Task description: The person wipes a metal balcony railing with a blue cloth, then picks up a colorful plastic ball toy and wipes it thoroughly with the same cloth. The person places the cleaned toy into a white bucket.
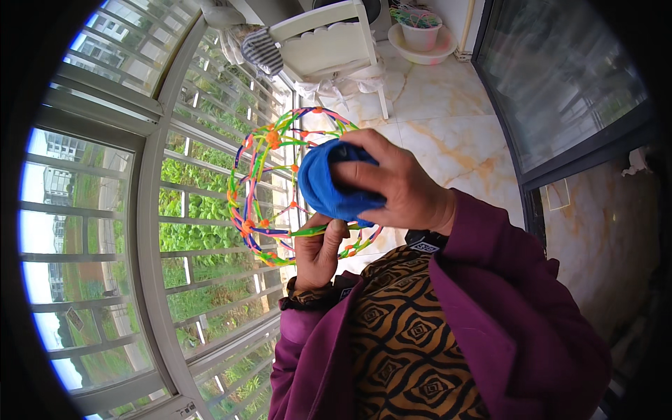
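An expandable plastic ball [272, 139], a lattice of green, pink, blue and yellow struts with orange joints, is spread into a hollow sphere in front of my body. My left hand [318, 253] pinches a strut at its near side between thumb and fingers. A bunched blue ribbed cloth [320, 181] is in my right hand [401, 176], whose fingers press into its folds. The cloth lies over the right part of the ball and hides some struts there. Whether it touches them is hard to tell.
Barred windows [152, 210] run along the left. Ahead stands a white chair [320, 47] with a striped cloth [262, 51] at its side. Behind it, a white pot [421, 37] of colourful strands sits in a basin [446, 44]. A dark-framed glass door [567, 79] stands right of the marbled floor [446, 142].
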A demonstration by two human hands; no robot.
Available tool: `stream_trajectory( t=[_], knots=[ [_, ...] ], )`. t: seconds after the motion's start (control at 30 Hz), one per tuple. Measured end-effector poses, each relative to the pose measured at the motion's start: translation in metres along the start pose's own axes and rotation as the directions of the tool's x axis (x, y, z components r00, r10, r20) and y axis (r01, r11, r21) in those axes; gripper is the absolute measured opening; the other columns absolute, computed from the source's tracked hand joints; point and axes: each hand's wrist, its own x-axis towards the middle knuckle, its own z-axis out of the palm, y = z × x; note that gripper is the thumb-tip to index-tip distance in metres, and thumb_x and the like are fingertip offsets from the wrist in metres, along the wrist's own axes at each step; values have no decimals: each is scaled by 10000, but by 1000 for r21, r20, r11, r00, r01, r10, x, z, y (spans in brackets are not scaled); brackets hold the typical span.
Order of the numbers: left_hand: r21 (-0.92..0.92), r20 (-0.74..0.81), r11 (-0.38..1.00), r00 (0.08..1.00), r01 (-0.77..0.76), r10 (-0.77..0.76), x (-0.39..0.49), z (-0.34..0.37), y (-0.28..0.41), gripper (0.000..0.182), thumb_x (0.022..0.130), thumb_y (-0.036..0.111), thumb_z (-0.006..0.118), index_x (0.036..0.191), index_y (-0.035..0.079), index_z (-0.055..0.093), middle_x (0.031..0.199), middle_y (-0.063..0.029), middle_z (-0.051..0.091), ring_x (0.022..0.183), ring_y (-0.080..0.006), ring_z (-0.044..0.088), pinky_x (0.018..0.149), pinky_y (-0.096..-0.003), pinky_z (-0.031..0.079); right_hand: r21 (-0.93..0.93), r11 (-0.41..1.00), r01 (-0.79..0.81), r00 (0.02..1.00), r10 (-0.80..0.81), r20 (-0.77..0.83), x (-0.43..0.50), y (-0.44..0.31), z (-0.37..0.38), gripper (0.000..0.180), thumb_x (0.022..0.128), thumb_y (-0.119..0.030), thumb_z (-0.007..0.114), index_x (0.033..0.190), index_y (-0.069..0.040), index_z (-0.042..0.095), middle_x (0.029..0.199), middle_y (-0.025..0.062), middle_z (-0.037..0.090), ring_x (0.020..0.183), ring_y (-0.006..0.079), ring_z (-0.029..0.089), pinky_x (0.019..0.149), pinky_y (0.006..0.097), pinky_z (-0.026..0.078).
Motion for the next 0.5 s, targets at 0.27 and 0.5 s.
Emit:
stream_trajectory(
  t=[0.27,0.5],
  knots=[
    [28,-81,1000,997,7,-5,-15,-22,7,248,997,220,599,1001,-26,635,813,-47,607,713,-89,543,637,-230,420,-103,826,-554,827,533,-177,-5,62,-28,436,744,-77,710,1174,-45,643,1028,152,626,928,315,641,819,370,521],
    [-48,-198,983,966,-178,165,-10,-37,12,285,1001,285,581,969,5,622,768,-43,593,557,-58,445,494,-217,320,92,940,-329,944,328,30,-19,49,-11,471,743,-124,740,1186,-16,621,1037,141,621,933,312,640,853,344,504]
  ],
)
